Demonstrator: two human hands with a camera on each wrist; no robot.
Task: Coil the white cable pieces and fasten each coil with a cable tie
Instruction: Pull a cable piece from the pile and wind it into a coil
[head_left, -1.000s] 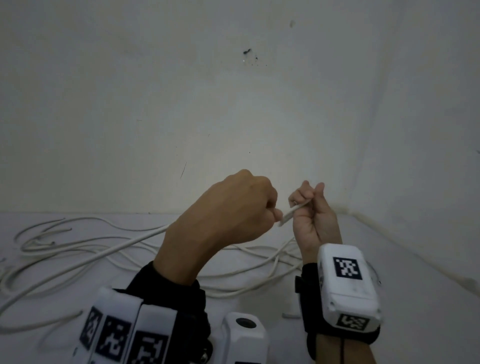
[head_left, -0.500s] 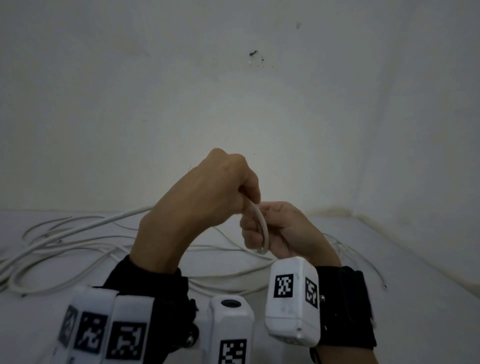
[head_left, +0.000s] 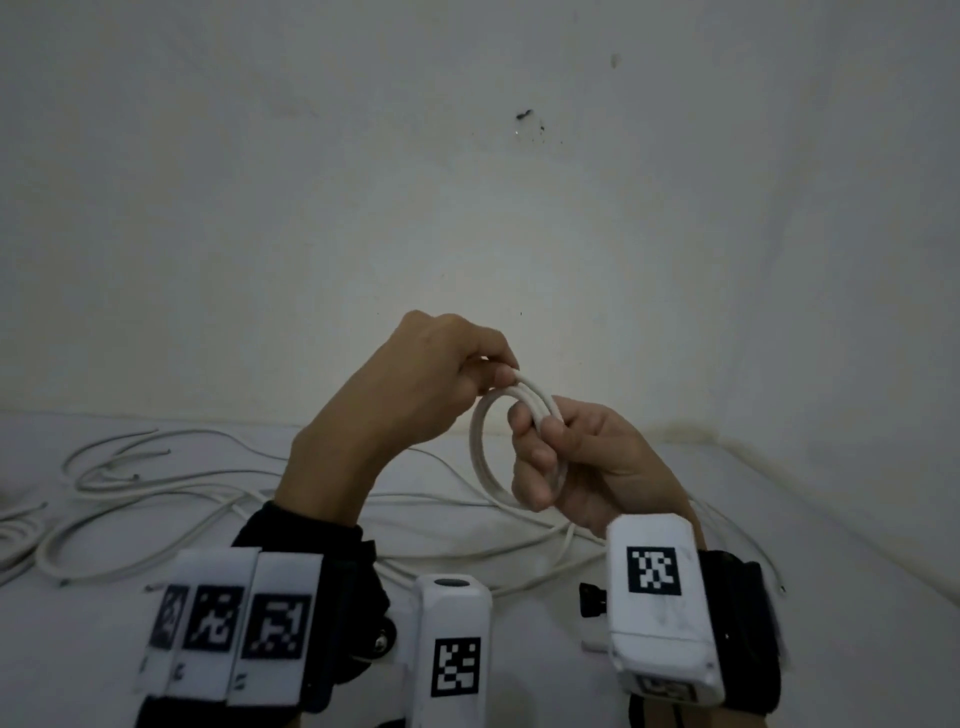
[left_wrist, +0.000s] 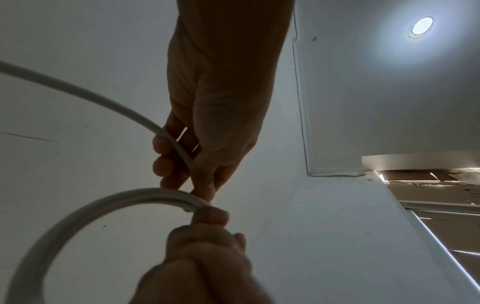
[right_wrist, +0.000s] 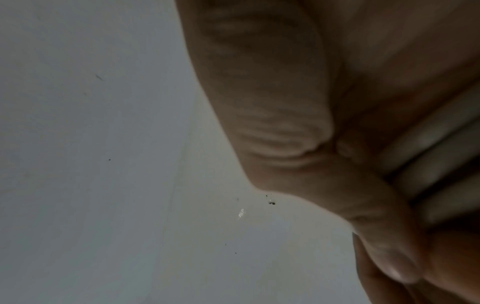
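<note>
White cable coil (head_left: 491, 441), a few small loops, held upright in the air between both hands above the white surface (head_left: 831, 649). Right hand (head_left: 587, 467) curled round the coil's right side, fingers (head_left: 530, 452) through the loops. Left hand (head_left: 415, 384) pinching the coil's top between thumb and fingertips. Loose white cable pieces (head_left: 156, 483) lying tangled on the surface beyond and left, near the wall (head_left: 467, 208).
</note>
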